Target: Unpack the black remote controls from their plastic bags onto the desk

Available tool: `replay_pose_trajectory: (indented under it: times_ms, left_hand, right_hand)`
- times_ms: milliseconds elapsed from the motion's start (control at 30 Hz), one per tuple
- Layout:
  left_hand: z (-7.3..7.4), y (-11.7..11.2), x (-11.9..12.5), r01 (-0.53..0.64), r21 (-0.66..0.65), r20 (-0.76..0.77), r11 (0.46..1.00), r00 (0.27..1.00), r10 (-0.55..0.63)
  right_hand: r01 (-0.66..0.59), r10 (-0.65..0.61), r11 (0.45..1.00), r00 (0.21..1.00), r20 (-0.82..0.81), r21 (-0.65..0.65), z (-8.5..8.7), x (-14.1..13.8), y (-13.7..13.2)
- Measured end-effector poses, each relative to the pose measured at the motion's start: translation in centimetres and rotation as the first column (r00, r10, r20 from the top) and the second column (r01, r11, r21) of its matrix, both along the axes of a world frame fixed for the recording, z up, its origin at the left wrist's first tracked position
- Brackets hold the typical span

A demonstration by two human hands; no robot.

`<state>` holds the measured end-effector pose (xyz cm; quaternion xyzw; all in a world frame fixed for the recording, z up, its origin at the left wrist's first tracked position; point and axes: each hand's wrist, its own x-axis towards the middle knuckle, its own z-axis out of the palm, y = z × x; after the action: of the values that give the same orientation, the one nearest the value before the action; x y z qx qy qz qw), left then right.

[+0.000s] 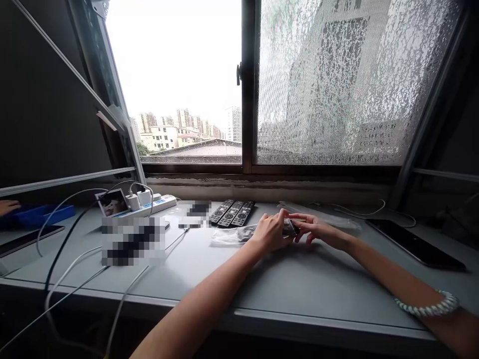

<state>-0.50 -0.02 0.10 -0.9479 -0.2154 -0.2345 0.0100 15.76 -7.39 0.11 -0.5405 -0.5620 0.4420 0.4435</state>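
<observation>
Near the middle of the table, my left hand (271, 232) is closed around a dark remote control (246, 232) in a clear plastic bag (226, 238). Part of the bag sticks out to the left of that hand. On the other side, my right hand (316, 230) has its bent fingers at the remote's dark right end. My hands cover much of the remote. Just behind the bag, three black remote controls (232, 213) lie side by side, buttons up. Behind my right hand is another clear plastic sheet or bag (337, 221), lying flat.
A black tablet-like device (415, 243) lies at the right. On the left stand a white power strip (160, 203) with plugs, loose cables (80, 257) and a blue tray (47, 214). Another person's hand (9, 206) shows at the far left. A window (247, 99) is behind the table.
</observation>
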Motion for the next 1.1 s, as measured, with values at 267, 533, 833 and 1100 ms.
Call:
replay_pose_trajectory:
  times_ms: [267,533,833,1100]
  left_hand:
    - [0.1,1.0,-0.4,-0.190,-0.003,0.008,0.982,0.982,0.190]
    - [0.2,1.7,-0.9,-0.131,0.049,0.122,0.990,0.985,0.125]
    - [0.4,0.7,-0.7,-0.018,0.126,0.065,0.992,0.998,0.009]
    - [0.2,-0.5,-0.1,0.075,0.112,0.019,0.991,0.997,-0.077]
  right_hand:
    - [0.321,-0.314,0.947,0.928,-0.199,0.002,0.2,1.4,0.5]
    - [0.104,-0.106,0.994,0.967,-0.233,-0.022,0.8,1.7,-0.6]
    - [-0.011,0.012,1.000,0.998,-0.063,0.015,1.2,0.9,-1.5]
    - [-0.011,0.010,0.999,1.000,0.017,0.050,0.7,0.6,-1.4]
